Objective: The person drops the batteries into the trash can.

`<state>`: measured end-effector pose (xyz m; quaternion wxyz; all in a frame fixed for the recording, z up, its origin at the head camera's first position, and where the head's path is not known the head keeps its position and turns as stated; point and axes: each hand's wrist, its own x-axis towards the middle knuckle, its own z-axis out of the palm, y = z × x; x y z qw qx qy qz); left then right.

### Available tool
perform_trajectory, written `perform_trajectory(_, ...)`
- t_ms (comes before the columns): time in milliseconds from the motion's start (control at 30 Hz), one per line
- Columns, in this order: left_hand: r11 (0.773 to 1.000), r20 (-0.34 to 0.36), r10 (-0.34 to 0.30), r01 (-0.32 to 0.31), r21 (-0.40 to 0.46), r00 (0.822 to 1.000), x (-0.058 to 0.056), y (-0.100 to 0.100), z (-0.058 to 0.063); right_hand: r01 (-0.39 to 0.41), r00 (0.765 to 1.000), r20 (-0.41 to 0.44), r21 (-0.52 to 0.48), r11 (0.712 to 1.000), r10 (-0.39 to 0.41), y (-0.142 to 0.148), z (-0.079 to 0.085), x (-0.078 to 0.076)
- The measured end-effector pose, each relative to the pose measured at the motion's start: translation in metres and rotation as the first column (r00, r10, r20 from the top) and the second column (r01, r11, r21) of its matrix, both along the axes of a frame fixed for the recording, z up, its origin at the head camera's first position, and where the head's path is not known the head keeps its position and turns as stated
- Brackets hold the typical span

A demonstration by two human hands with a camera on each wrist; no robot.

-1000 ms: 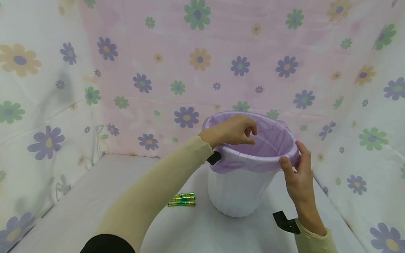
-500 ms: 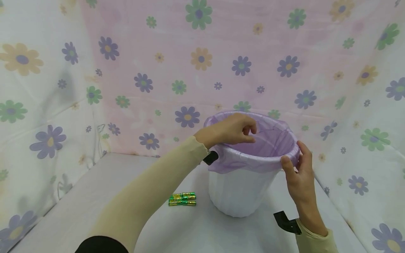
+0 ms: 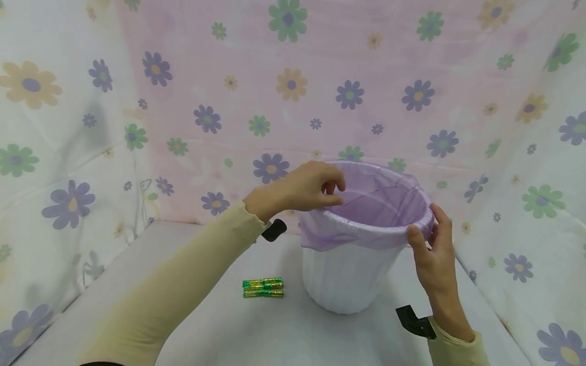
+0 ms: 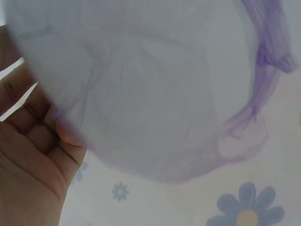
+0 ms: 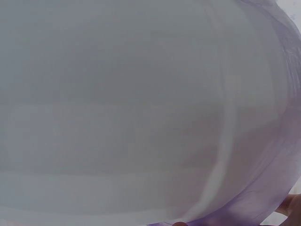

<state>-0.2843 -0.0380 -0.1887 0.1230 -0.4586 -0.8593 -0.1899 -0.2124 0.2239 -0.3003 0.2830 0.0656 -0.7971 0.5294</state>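
A white bin (image 3: 341,279) stands upright, lined with a translucent purple bag (image 3: 380,198) folded outward over its rim. My left hand (image 3: 302,187) is at the bin's left rim, its fingers loosely bent and nothing visible between them. The left wrist view shows the palm of that left hand (image 4: 33,165) beside the lined bin, one fingertip against the film. On the right, my right hand (image 3: 435,259) grips the bagged rim, thumb on the near side and fingers around the outer right. The right wrist view is mostly filled by the bin's pale wall (image 5: 117,117).
Several shiny green and gold sticks (image 3: 263,287) lie on the white tabletop (image 3: 220,330), left of the bin. Flower-printed cloth (image 3: 238,61) hangs at the back and both sides. Dark camera mounts (image 3: 414,321) project from the wrists.
My left hand has drawn left, from over the bin's mouth to its left rim, and its forearm uncovers more of the sticks. The right hand stays on the rim.
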Motion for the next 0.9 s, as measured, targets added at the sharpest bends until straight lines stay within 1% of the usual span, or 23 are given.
perform_trajectory(67,1.000,-0.018,-0.001,0.001,0.010,1.000,0.003,-0.008,0.001,0.001,1.000,0.003,-0.005,1.000,-0.001,0.000,0.000,0.000)
perform_trajectory(133,1.000,-0.018,-0.008,0.009,0.027,1.000,0.006,-0.017,0.001,0.002,1.000,0.001,-0.006,1.000,-0.002,0.000,0.000,0.001)
perform_trajectory(200,0.999,-0.024,0.002,-0.001,0.033,1.000,0.010,-0.025,0.001,0.004,1.000,-0.003,-0.004,1.000,-0.004,0.000,0.000,0.001)
perform_trajectory(367,0.999,-0.054,0.043,-0.041,0.026,0.998,0.017,-0.046,-0.004,0.006,1.000,-0.004,0.000,1.000,-0.006,0.000,0.001,0.000)
perform_trajectory(500,0.999,-0.087,0.041,-0.038,0.038,0.995,0.020,-0.062,-0.010,0.003,1.000,-0.002,-0.005,1.000,-0.003,0.000,0.001,0.000)
perform_trajectory(667,0.997,-0.103,0.056,-0.051,0.049,0.993,0.025,-0.076,-0.023,0.004,1.000,-0.010,-0.007,1.000,-0.004,-0.001,0.001,0.000)
perform_trajectory(800,0.997,-0.095,0.073,-0.069,0.045,0.993,0.028,-0.085,-0.039,0.005,1.000,-0.002,-0.004,1.000,-0.005,-0.001,0.001,0.001)
perform_trajectory(900,0.997,-0.074,0.069,-0.066,0.045,0.995,0.029,-0.089,-0.052,0.007,1.000,0.006,-0.003,1.000,-0.007,-0.001,0.001,0.001)
